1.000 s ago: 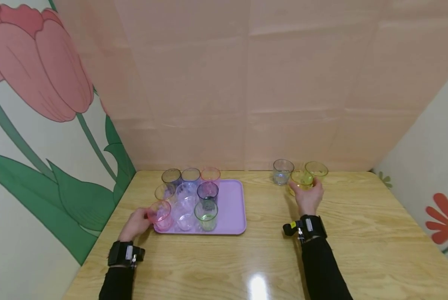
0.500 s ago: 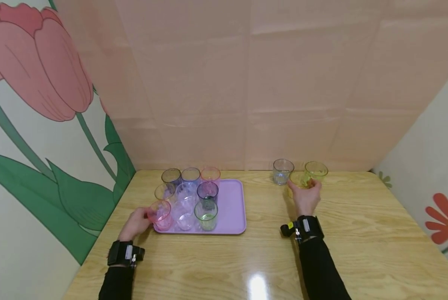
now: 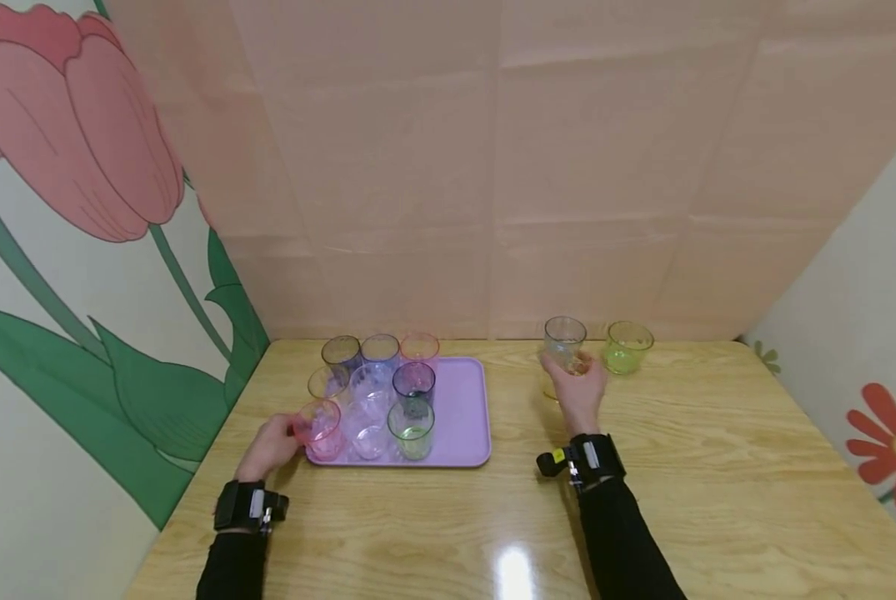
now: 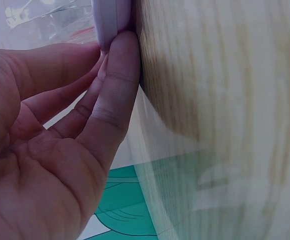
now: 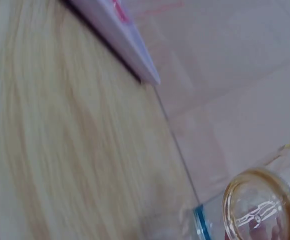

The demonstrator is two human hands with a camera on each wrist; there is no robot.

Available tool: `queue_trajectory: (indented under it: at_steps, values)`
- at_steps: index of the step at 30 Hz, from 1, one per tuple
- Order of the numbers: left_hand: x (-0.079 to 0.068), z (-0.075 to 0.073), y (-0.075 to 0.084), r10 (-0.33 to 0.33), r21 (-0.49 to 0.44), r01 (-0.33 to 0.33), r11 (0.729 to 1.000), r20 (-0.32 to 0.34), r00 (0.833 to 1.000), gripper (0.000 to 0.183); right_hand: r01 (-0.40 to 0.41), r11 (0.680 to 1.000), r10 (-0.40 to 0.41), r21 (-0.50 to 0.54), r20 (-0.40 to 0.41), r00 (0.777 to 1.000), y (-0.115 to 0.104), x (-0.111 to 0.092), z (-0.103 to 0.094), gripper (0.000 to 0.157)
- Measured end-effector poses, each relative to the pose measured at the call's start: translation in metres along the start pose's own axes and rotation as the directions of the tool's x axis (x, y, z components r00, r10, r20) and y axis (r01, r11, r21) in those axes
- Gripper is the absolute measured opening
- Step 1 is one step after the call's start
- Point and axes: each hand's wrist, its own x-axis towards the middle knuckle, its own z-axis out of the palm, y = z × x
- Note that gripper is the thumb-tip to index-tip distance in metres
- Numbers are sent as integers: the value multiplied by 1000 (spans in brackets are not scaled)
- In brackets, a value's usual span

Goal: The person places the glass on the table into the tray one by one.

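At the left, my left hand (image 3: 271, 447) pinches the near left edge of the lilac tray (image 3: 463, 417). In the left wrist view its thumb lies over the tray's edge (image 4: 111, 20), with a finger underneath. Several tinted glasses stand on the tray, a pink glass (image 3: 318, 435) closest to this hand. Toward the back right, my right hand (image 3: 578, 396) grips an amber glass (image 5: 262, 210), mostly hidden by the hand in the head view. Just behind it stands a clear glass with a dark rim (image 3: 565, 335). A yellow-green glass (image 3: 628, 354) stands to its right.
The tray's right side is bare, while a green-tinted glass (image 3: 412, 433) and a dark purple glass (image 3: 414, 383) border that strip. Behind the wooden table (image 3: 718, 467) rises a wall covered in pinkish sheeting (image 3: 493, 183).
My right hand has shifted left with the amber glass, away from the yellow-green glass, and now overlaps the clear glass in the head view. The left hand stays at the tray's edge.
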Motion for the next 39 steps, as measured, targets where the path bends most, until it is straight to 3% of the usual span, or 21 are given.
queue_trajectory:
  at_steps: [4,10,18,29,33,36,39]
  values:
    - [1,0,0,-23,-1,23,1000,13,1000,10,-14,1000,13,-10,-67,998,18,9,32,81]
    - [1,0,1,-47,-15,47,999,16,999,9,-28,997,19,72,125,992,20,6,44,84]
    - [-1,0,3,-30,-28,30,999,7,1000,7,-39,996,7,82,354,935,18,-1,65,83]
    - [0,-1,2,-22,-1,22,1000,1,1000,9,-16,1000,8,12,504,863,19,-1,103,83]
    - [1,0,1,-4,-5,4,1000,-9,1000,8,-7,1000,21,-30,501,865,23,-1,115,82]
    - [2,0,1,1,5,-1,1000,-10,1000,9,17,998,11,-53,475,880,25,1,123,81]
    - [2,0,1,-29,1,29,1000,-4,1000,10,42,996,-3,-75,459,888,25,3,130,81]
